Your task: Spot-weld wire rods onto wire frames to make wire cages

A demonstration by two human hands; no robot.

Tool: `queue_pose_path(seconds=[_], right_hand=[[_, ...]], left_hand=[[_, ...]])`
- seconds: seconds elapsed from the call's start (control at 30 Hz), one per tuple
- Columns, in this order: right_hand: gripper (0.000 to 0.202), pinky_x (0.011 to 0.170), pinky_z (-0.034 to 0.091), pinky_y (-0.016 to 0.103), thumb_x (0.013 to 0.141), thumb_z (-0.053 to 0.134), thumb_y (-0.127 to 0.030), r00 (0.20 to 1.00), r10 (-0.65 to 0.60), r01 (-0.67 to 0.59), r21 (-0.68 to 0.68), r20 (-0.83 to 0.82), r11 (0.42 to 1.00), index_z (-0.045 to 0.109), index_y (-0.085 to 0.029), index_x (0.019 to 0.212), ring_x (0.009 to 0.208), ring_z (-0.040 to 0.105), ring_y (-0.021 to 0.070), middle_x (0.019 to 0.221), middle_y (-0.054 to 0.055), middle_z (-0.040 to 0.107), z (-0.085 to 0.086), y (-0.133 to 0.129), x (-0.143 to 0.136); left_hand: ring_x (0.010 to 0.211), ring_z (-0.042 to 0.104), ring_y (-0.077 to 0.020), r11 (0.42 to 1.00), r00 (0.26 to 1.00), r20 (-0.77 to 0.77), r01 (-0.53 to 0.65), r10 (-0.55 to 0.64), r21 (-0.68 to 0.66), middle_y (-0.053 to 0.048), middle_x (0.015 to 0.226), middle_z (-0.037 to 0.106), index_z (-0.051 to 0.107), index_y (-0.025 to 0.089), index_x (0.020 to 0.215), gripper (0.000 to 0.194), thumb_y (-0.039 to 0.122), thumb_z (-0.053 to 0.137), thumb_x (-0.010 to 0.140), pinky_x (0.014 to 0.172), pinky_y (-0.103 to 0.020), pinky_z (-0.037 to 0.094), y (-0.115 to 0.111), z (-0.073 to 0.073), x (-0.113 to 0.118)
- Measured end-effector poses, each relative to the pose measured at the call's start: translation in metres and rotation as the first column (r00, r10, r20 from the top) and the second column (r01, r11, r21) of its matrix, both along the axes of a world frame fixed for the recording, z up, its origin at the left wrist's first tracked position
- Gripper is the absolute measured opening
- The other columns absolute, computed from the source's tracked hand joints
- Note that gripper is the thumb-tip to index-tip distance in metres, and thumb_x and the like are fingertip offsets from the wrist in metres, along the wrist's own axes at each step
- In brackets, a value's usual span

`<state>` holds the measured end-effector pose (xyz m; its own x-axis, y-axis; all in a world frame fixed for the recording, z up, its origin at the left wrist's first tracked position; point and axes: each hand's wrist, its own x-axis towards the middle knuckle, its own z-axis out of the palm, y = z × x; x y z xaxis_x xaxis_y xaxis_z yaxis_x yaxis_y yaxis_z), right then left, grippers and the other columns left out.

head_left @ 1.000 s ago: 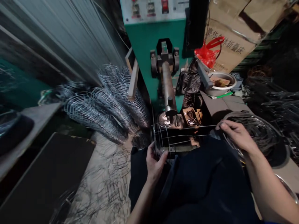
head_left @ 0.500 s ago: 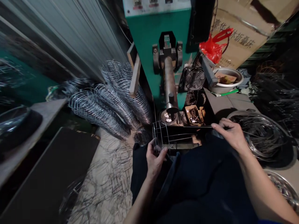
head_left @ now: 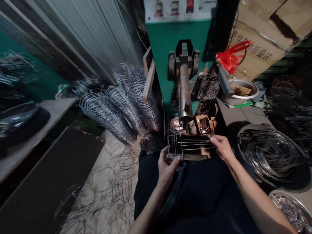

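My left hand (head_left: 167, 169) is closed around the lower part of a small wire frame (head_left: 174, 140), thumb on the near side. The frame stands roughly upright just below the metal cylinder (head_left: 185, 100) of a green machine (head_left: 156, 35). From the frame several thin wires (head_left: 195, 143) run sideways to my right hand (head_left: 222, 148), whose thumb and fingers pinch their right-hand ends. Whether these wires are joined to the frame cannot be made out. Behind my right hand a dark box holds a cardboard tray (head_left: 206, 125) of small metal pieces.
Stacks of wire rings (head_left: 107, 115) lean at the left beside a wooden bar (head_left: 149, 81). Loose wire pieces (head_left: 109, 182) litter the floor. On the right are a basin of wires (head_left: 270, 152), a bowl of small metal parts (head_left: 290, 208) and a white bowl (head_left: 241, 99).
My right hand has moved left and now pinches the wire ends. My left hand still holds the wire frame. The whole view has shifted, so the machine appears farther right and lower.
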<state>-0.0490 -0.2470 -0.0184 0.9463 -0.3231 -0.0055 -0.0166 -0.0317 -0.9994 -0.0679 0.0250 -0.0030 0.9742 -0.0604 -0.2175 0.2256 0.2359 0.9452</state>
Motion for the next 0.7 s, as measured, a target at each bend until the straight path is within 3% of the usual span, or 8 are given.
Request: queue_pose_path(seconds=[0.3,0.7], right_hand=[[0.060,0.053,0.035,0.028,0.073,0.075,-0.064,0.999,0.039,-0.040,-0.181,-0.009,0.983,0.044,-0.020,0.048,0.054,0.039,0.0136,0.054,-0.001,0.039,0.008,0.000,0.008],[0.060,0.056,0.032,0.028,0.071,0.072,-0.067,1.000,0.021,-0.023,-0.213,-0.012,0.977,0.043,-0.020,0.049,0.056,0.032,0.0129,0.055,-0.002,0.035,0.002,-0.009,0.026]], left_hand=[[0.043,0.045,-0.0048,1.000,1.000,0.006,0.008,-0.008,-0.014,0.011,0.064,0.048,0.044,0.017,0.131,0.074,0.040,0.081,0.071,0.039,-0.018,0.045,-0.006,0.001,0.008],[0.045,0.042,-0.0039,0.999,1.000,0.004,-0.019,0.019,-0.029,0.011,0.062,0.043,0.048,0.016,0.131,0.074,0.039,0.083,0.069,0.041,-0.016,0.043,-0.015,0.005,0.023]])
